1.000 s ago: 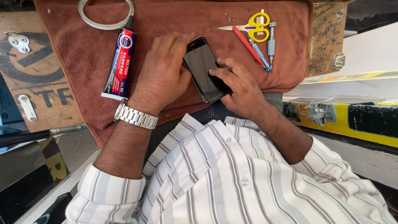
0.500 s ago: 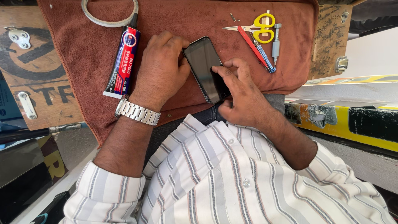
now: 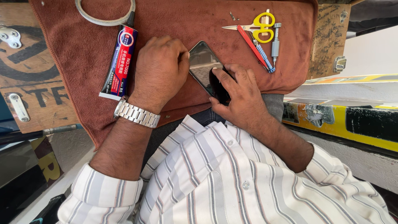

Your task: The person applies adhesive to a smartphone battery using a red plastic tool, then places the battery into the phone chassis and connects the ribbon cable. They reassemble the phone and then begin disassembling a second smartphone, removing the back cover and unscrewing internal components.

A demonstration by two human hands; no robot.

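**Two hands on a dark phone over a brown cloth**

A brown cloth [image 3: 83, 54] covers most of the worn wooden tabletop [image 3: 25, 83], which bears dark painted marks and metal brackets. The person wears a striped shirt [image 3: 232, 182] with the sleeves pushed up. The left hand [image 3: 159, 72], a metal watch [image 3: 136, 113] at its wrist, is curled closed against the left edge of a black phone [image 3: 201, 66], its fingertips hidden. The right hand [image 3: 240, 97] grips the phone's lower end, fingers lying across the glass. The phone sits tilted near the cloth's middle, between the two hands. Just left of the left hand lies a red, white and blue glue tube [image 3: 119, 62], its nozzle touching a grey ring [image 3: 103, 18]. Near the cloth's upper right lie yellow-handled scissors [image 3: 259, 25], a red tool [image 3: 252, 41] and a small grey screwdriver [image 3: 275, 39].
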